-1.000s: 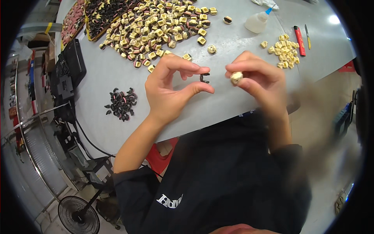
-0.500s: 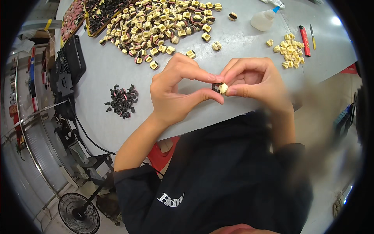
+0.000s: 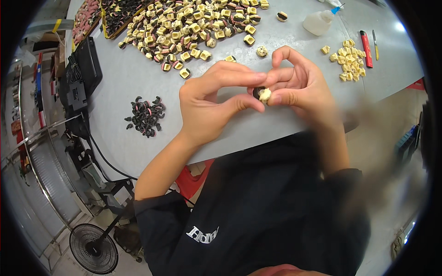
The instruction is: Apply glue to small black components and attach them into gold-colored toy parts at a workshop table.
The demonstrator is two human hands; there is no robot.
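Observation:
A small black-and-cream moulded piece point(image 3: 264, 95) is pinched up above the near part of the grey table. My left hand point(image 3: 209, 99) has its index fingertip at the black side of it, while the left thumb curves just below. From the other side, my right hand point(image 3: 301, 87) grips the cream part with its thumb against bent fingers, and its index finger is raised. The fingers partly cover the piece, so its full shape is hidden. Beyond both hands lies a big heap of similar cream, black and pink pieces point(image 3: 198, 27).
Curved black bits point(image 3: 145, 116) lie piled at the left, and small cream blocks point(image 3: 348, 60) at the right. Beside those blocks are a red stick-like item point(image 3: 366, 49) and a thin knife point(image 3: 375, 45). A bottle with a blue tip point(image 3: 317, 23) stands farther back. Trays point(image 3: 124, 18) sit far left.
My right index finger has lifted away from the piece and the right hand has opened upward a little. The piece has tilted slightly between the hands. The whole view has shifted a little.

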